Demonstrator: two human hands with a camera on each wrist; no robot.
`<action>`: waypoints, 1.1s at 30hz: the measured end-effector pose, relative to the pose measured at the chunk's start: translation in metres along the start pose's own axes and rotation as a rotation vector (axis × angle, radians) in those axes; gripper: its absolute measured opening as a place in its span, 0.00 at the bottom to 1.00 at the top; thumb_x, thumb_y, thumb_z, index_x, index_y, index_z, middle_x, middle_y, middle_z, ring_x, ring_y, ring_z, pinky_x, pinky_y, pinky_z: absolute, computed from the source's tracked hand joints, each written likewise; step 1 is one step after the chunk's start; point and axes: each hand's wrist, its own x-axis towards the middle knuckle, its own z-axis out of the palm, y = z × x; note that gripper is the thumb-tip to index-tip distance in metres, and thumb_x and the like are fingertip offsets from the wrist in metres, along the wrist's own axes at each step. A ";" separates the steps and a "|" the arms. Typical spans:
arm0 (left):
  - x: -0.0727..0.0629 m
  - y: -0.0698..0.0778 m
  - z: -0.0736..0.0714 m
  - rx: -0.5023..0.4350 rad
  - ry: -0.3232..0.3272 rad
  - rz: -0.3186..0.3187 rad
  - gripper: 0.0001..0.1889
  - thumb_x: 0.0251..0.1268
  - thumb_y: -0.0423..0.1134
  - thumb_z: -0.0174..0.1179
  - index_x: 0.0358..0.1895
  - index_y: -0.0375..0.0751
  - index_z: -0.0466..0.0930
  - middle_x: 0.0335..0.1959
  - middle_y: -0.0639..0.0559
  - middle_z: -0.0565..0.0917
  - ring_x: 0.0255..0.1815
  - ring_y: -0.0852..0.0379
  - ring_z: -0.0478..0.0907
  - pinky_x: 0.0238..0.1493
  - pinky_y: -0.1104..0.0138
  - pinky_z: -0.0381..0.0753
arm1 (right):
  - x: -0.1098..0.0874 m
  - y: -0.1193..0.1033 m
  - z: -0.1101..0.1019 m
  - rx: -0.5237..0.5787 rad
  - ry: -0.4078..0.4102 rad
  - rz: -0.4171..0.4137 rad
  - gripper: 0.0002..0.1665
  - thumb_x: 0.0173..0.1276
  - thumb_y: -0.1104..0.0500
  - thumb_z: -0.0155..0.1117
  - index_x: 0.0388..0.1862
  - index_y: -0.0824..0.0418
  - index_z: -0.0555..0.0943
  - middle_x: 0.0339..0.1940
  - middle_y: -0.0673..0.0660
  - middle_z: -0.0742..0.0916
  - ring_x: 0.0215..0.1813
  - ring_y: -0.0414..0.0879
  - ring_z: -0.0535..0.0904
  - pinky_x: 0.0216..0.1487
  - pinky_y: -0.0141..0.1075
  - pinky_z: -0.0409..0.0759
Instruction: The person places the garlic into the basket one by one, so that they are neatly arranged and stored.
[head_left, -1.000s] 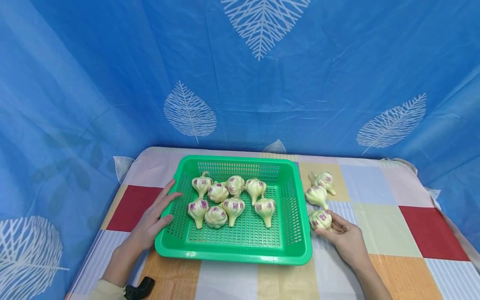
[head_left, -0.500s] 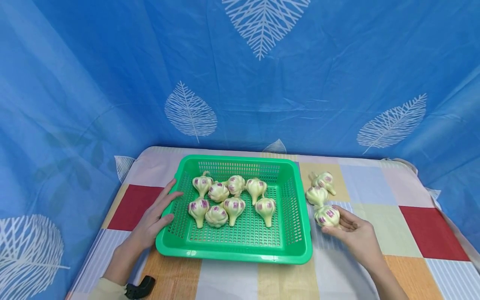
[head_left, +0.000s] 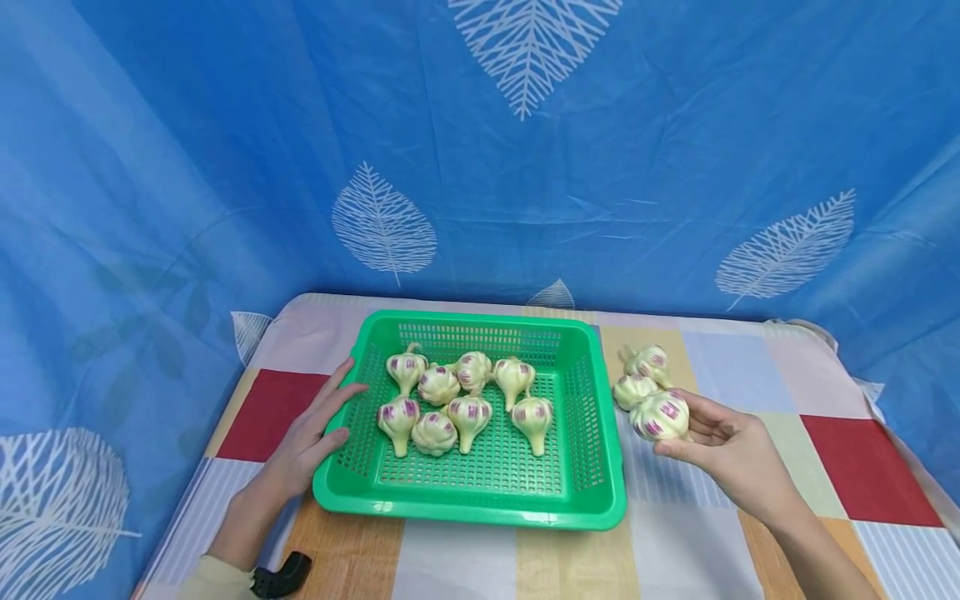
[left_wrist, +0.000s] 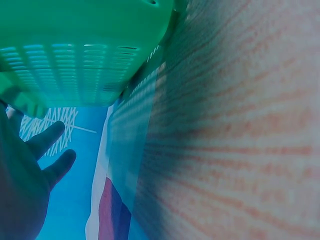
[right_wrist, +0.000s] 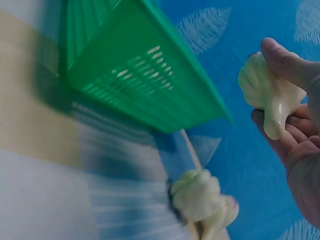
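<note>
My right hand (head_left: 738,454) pinches a garlic bulb (head_left: 660,416) with purple streaks between thumb and fingers. In the right wrist view this garlic bulb (right_wrist: 272,92) is up off the cloth, its stem pointing down. Just behind it, two more garlic bulbs (head_left: 633,391) lie on the cloth to the right of the green basket (head_left: 468,518). Several garlic bulbs (head_left: 470,414) sit inside the basket in two rough rows. My left hand (head_left: 306,442) rests at the basket's left rim with its fingers spread and fairly straight; the left wrist view shows the fingers (left_wrist: 60,167) beside the basket wall.
A patchwork tablecloth (head_left: 457,562) covers the table. Blue curtains (head_left: 600,167) with white leaf prints hang behind it and at both sides. A black strap-like piece (head_left: 281,575) sits at the left wrist.
My right hand has moved right and slightly away from me with the garlic bulb, from close by the basket's right rim. The left hand and the basket have stayed in place.
</note>
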 end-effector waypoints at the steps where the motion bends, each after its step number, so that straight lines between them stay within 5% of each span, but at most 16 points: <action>1: 0.000 0.000 0.000 0.001 0.001 0.000 0.32 0.64 0.34 0.55 0.74 0.41 0.67 0.82 0.51 0.50 0.79 0.55 0.50 0.58 0.59 0.77 | 0.001 -0.003 -0.001 -0.009 -0.008 -0.004 0.41 0.59 0.66 0.77 0.70 0.75 0.70 0.61 0.63 0.82 0.50 0.33 0.84 0.43 0.31 0.84; 8: 0.000 -0.001 0.001 0.001 -0.007 0.002 0.32 0.65 0.35 0.55 0.74 0.38 0.66 0.82 0.50 0.49 0.79 0.53 0.49 0.58 0.58 0.78 | 0.004 -0.022 0.005 0.004 -0.053 -0.051 0.41 0.58 0.67 0.78 0.70 0.71 0.72 0.57 0.48 0.85 0.49 0.37 0.85 0.43 0.32 0.84; 15: -0.001 -0.003 0.001 0.008 -0.017 -0.007 0.32 0.65 0.35 0.55 0.74 0.38 0.65 0.83 0.49 0.49 0.79 0.54 0.49 0.57 0.54 0.79 | 0.012 -0.033 0.023 0.071 -0.164 -0.047 0.42 0.58 0.64 0.78 0.70 0.72 0.72 0.62 0.70 0.81 0.53 0.38 0.84 0.45 0.35 0.84; 27: 0.000 -0.001 0.000 0.007 0.000 0.006 0.32 0.65 0.35 0.55 0.74 0.38 0.66 0.82 0.51 0.50 0.79 0.54 0.50 0.57 0.56 0.79 | 0.034 -0.037 0.073 0.141 -0.501 -0.028 0.48 0.54 0.57 0.82 0.69 0.75 0.70 0.67 0.72 0.77 0.63 0.58 0.79 0.52 0.37 0.82; 33: 0.000 -0.001 0.000 0.007 -0.003 0.004 0.32 0.64 0.34 0.55 0.74 0.38 0.66 0.82 0.51 0.50 0.79 0.53 0.50 0.57 0.56 0.79 | 0.041 -0.044 0.097 0.127 -0.654 -0.046 0.46 0.55 0.59 0.81 0.69 0.74 0.71 0.67 0.69 0.78 0.64 0.56 0.79 0.53 0.36 0.82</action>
